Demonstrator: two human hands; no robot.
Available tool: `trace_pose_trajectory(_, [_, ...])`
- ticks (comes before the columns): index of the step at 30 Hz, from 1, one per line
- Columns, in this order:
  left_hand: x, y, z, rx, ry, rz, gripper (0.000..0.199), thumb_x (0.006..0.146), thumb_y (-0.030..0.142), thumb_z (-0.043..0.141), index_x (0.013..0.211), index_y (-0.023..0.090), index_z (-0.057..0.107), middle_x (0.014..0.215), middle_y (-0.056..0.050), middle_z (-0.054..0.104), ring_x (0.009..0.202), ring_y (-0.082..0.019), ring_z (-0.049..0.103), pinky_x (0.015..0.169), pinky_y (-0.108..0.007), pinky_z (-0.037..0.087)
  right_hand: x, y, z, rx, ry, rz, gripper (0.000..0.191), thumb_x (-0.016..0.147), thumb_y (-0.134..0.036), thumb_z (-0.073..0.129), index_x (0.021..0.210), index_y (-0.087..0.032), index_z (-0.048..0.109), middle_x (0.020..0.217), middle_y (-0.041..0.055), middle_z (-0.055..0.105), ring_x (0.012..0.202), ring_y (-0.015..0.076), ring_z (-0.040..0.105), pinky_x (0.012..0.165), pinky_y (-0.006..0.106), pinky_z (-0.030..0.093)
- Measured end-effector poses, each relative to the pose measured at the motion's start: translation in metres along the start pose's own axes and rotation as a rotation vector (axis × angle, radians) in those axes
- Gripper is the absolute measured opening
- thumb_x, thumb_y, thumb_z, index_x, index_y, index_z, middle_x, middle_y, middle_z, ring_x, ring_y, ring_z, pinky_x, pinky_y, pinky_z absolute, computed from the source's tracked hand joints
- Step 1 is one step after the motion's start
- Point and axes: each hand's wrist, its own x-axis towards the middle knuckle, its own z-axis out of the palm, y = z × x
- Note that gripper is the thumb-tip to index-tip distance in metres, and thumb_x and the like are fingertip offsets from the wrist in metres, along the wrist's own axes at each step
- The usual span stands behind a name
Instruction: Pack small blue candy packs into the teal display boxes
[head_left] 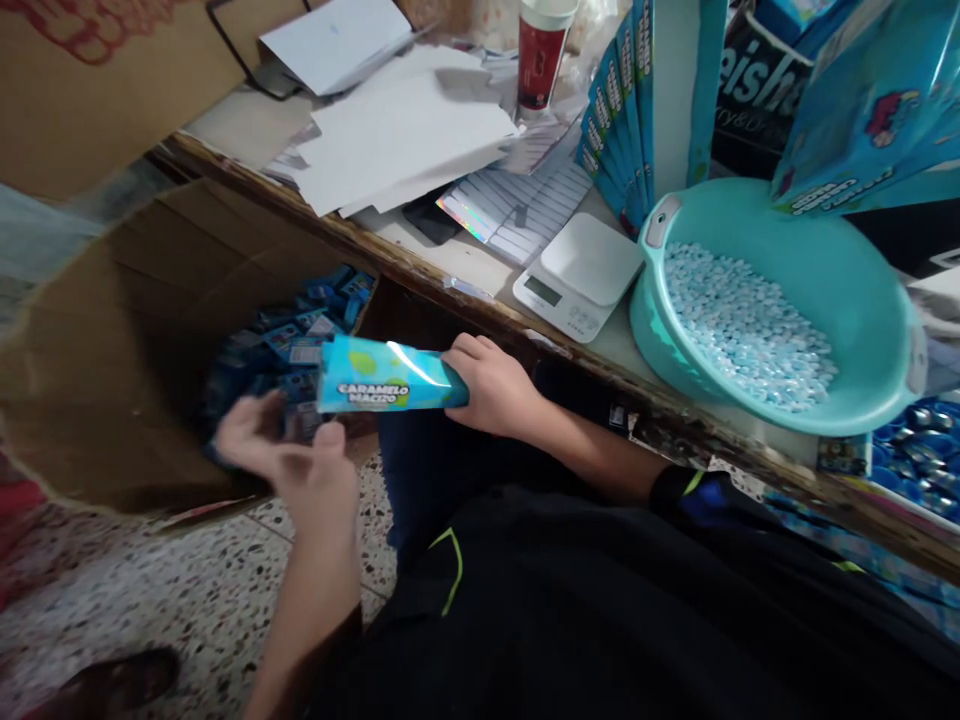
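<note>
My right hand [491,385] is wrapped round one end of a bright blue candy carton [375,375] printed "Caramelo Macizo" with green shapes. The carton lies sideways in front of me, over the rim of a large cardboard box. Near the carton's left end is my left hand [300,450], its fingers apart and blurred by motion, with nothing visible in it. Behind that hand, inside the cardboard box [82,400], sits a heap of small blue packets [300,325].
On the table stand a turquoise tub [862,270] of pale blue candies, a white digital scale [581,275], loose papers [405,125] and a red cup [541,60]. Blue cartons [855,120] fill the back right. Blue shiny pieces [926,450] lie at the right edge.
</note>
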Motion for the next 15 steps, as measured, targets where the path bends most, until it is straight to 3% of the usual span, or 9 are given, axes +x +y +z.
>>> trace_pose_trajectory(1, [0.003, 0.003, -0.011, 0.048, 0.059, 0.109, 0.082, 0.092, 0.063, 0.054, 0.151, 0.022, 0.015, 0.151, -0.018, 0.035, 0.142, -0.035, 0.042, 0.119, -0.057, 0.036, 0.002, 0.001, 0.004, -0.109, -0.062, -0.001, 0.029, 0.085, -0.026, 0.074, 0.111, -0.014, 0.066, 0.123, 0.0122, 0.057, 0.112, 0.0273, 0.054, 0.088, 0.036, 0.052])
trace_pose_trajectory(2, [0.005, 0.007, -0.019, 0.133, 0.025, 0.227, 0.088, 0.084, 0.065, 0.065, 0.149, 0.022, 0.025, 0.149, -0.017, 0.039, 0.142, -0.038, 0.041, 0.121, -0.06, 0.031, 0.003, 0.0, 0.009, -0.193, -0.128, -0.014, 0.018, 0.089, -0.022, 0.068, 0.106, -0.015, 0.067, 0.123, 0.0126, 0.056, 0.111, 0.0273, 0.053, 0.082, 0.035, 0.052])
trace_pose_trajectory(3, [0.007, 0.012, -0.022, 0.242, -0.099, 0.331, 0.086, 0.079, 0.064, 0.073, 0.145, 0.022, 0.037, 0.145, -0.016, 0.045, 0.14, -0.04, 0.042, 0.121, -0.061, 0.029, 0.005, -0.001, 0.015, -0.249, -0.189, -0.042, 0.012, 0.092, -0.021, 0.064, 0.103, -0.015, 0.067, 0.123, 0.0131, 0.055, 0.11, 0.0273, 0.053, 0.079, 0.034, 0.051])
trace_pose_trajectory(5, [0.011, 0.015, -0.019, 0.46, -0.494, 0.429, 0.058, 0.081, 0.05, 0.077, 0.127, 0.02, 0.057, 0.131, -0.016, 0.059, 0.131, -0.041, 0.051, 0.116, -0.06, 0.034, 0.007, -0.005, 0.031, -0.297, -0.271, -0.126, 0.014, 0.097, -0.022, 0.06, 0.107, -0.015, 0.066, 0.122, 0.0141, 0.055, 0.109, 0.0277, 0.054, 0.081, 0.037, 0.051])
trace_pose_trajectory(6, [0.012, 0.013, -0.013, 0.539, -0.673, 0.428, 0.04, 0.084, 0.042, 0.075, 0.115, 0.019, 0.063, 0.121, -0.015, 0.064, 0.123, -0.039, 0.057, 0.11, -0.056, 0.04, 0.008, -0.006, 0.04, -0.302, -0.294, -0.172, 0.018, 0.097, -0.024, 0.061, 0.112, -0.014, 0.064, 0.121, 0.0143, 0.055, 0.109, 0.0279, 0.054, 0.084, 0.039, 0.051])
trace_pose_trajectory(8, [0.012, -0.001, 0.001, 0.631, -0.873, 0.396, 0.015, 0.089, 0.03, 0.069, 0.095, 0.017, 0.066, 0.101, -0.014, 0.068, 0.108, -0.036, 0.064, 0.095, -0.048, 0.048, 0.009, -0.007, 0.056, -0.304, -0.324, -0.234, 0.031, 0.097, -0.029, 0.067, 0.122, -0.013, 0.059, 0.121, 0.0148, 0.057, 0.113, 0.0289, 0.054, 0.092, 0.043, 0.049])
trace_pose_trajectory(11, [0.003, -0.031, 0.016, 0.693, -0.961, 0.326, 0.016, 0.094, 0.028, 0.062, 0.082, 0.017, 0.064, 0.096, -0.015, 0.067, 0.104, -0.034, 0.065, 0.079, -0.039, 0.048, 0.01, -0.001, 0.076, -0.309, -0.405, -0.234, 0.041, 0.095, -0.035, 0.072, 0.123, -0.01, 0.057, 0.123, 0.0167, 0.059, 0.119, 0.0306, 0.054, 0.097, 0.043, 0.048])
trace_pose_trajectory(15, [-0.016, -0.055, 0.021, 0.629, -1.022, 0.302, 0.02, 0.096, 0.03, 0.059, 0.08, 0.019, 0.063, 0.097, -0.012, 0.067, 0.105, -0.032, 0.065, 0.075, -0.035, 0.046, 0.007, 0.004, 0.093, -0.29, -0.524, -0.191, 0.026, 0.102, -0.032, 0.06, 0.116, -0.011, 0.062, 0.116, 0.0146, 0.067, 0.108, 0.0285, 0.065, 0.086, 0.038, 0.053])
